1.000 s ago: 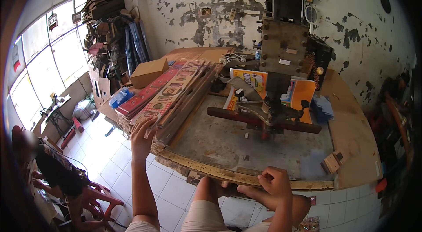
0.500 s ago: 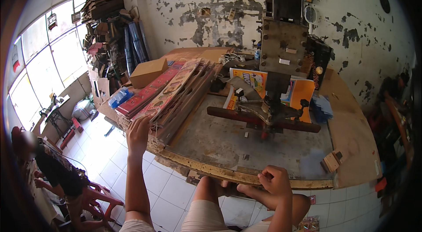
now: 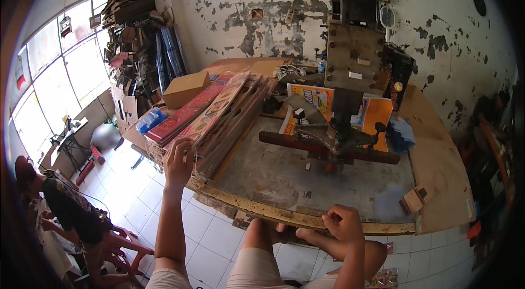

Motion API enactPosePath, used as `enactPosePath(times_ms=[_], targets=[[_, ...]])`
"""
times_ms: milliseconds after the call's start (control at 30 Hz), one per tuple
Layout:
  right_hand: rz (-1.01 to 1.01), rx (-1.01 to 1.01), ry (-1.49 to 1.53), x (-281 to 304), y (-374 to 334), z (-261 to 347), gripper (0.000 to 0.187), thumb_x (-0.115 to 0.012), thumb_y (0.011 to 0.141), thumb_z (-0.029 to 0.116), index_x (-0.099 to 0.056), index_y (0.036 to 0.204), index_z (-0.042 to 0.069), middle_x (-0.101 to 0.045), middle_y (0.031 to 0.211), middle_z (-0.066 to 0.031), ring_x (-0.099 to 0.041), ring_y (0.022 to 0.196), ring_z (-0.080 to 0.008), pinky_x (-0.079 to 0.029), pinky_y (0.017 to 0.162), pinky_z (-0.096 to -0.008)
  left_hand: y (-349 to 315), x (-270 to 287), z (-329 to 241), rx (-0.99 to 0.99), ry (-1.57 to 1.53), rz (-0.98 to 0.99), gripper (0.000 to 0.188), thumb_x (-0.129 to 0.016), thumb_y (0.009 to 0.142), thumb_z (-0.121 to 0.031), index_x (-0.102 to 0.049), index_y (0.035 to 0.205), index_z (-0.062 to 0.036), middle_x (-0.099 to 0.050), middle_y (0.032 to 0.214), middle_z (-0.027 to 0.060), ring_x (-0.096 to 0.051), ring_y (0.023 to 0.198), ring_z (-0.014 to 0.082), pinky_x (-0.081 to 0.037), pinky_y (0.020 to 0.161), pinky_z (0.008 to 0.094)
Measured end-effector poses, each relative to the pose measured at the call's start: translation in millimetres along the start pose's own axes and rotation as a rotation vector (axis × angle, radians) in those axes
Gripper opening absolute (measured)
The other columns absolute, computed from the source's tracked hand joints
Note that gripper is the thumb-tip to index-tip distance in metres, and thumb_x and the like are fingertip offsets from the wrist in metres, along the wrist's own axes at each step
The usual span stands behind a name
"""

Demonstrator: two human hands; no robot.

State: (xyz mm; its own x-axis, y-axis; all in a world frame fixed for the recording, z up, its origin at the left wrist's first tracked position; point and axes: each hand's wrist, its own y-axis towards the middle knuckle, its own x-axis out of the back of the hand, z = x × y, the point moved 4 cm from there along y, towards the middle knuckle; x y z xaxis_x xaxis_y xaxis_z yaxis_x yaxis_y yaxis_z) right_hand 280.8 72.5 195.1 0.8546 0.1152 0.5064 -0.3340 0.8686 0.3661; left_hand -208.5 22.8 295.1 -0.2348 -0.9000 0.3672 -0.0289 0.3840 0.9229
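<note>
My left hand (image 3: 178, 164) is at the near end of a stack of long printed card strips (image 3: 205, 119), red and cream. Its fingers are bent and slightly apart, with the tips at the strip ends; no hold on a strip shows. Loosely curled, my right hand (image 3: 343, 223) is at the wooden front edge (image 3: 262, 209) of the machine bed, and nothing shows in it. Beyond it, a dark press head with a long crossbar (image 3: 328, 149) hangs over the grey metal bed (image 3: 262, 171). Beside the strips lie brown slotted boards (image 3: 232, 125).
A cardboard box (image 3: 186, 90) and blue plastic packets (image 3: 151, 120) are by the strips. At the bed's right are a small wooden block (image 3: 414, 200) and blue sheets (image 3: 401, 134). Another person (image 3: 68, 207) works at the far left by a red stool (image 3: 120, 248).
My left hand has moved slightly right and nearer, and its fingers have spread a little. My right hand has hardly moved. The other person at the left has shifted a little.
</note>
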Motion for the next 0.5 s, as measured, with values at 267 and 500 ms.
enactPosePath(times_ms=[267,500], targets=[[0.011,-0.026,0.008,2,0,19,0.018,-0.084,0.090,0.010,-0.070,0.083,0.002,-0.064,0.067,-0.0059,-0.055,0.058,-0.0125,-0.044,0.056,-0.0318,14,0,-6,0.144,-0.275,0.375,0.039,-0.098,0.083,-0.015,-0.078,0.113,-0.0006,-0.079,0.122,0.0110,-0.079,0.106,0.0265,-0.064,0.092,0.0382],[-0.029,0.060,0.013,-1,1,2,0.018,-0.084,0.088,0.009,-0.069,0.082,0.002,-0.061,0.066,-0.0055,-0.052,0.057,-0.0123,-0.043,0.055,-0.0320,18,10,-4,0.232,-0.343,0.539,0.043,-0.096,0.087,-0.014,-0.079,0.124,-0.0004,-0.077,0.136,0.0126,-0.079,0.112,0.0260,-0.064,0.098,0.0383]])
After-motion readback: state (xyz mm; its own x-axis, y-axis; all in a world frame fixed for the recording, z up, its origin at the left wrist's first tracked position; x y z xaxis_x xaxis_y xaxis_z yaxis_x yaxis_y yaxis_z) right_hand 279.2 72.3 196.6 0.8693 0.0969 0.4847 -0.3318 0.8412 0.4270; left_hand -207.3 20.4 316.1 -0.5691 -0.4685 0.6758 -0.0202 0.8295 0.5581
